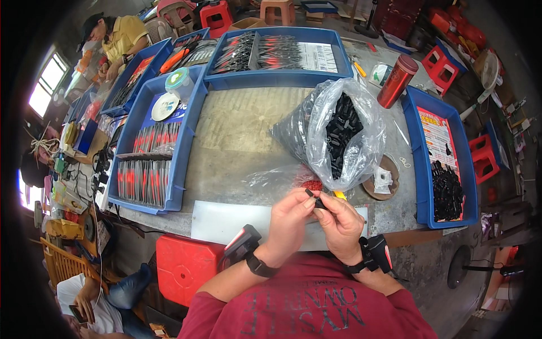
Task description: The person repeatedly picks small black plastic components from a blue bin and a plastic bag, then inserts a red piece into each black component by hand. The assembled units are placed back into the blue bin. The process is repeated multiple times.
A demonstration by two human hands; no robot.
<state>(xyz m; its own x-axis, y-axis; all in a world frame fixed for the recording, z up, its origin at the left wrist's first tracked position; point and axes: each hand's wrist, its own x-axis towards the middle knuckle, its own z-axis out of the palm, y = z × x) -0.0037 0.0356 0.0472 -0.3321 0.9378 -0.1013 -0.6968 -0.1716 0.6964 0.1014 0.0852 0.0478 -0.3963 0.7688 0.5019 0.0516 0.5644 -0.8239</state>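
Note:
Both hands meet over the near edge of the table, above a white sheet. Between the fingertips is a small black part, too small to name closely. My left hand pinches one end of it, and my right hand grips the other. Just beyond them lies a heap of tiny red pieces by a clear bag. A large clear plastic bag stands open there, full of black plastic parts. Something yellow shows beside my right hand.
Blue trays hold rows of black-and-red pieces: a left tray and a far tray. The right tray holds black parts. A red tumbler and round brown dish stand nearby. A red stool is at left; another person sits far left.

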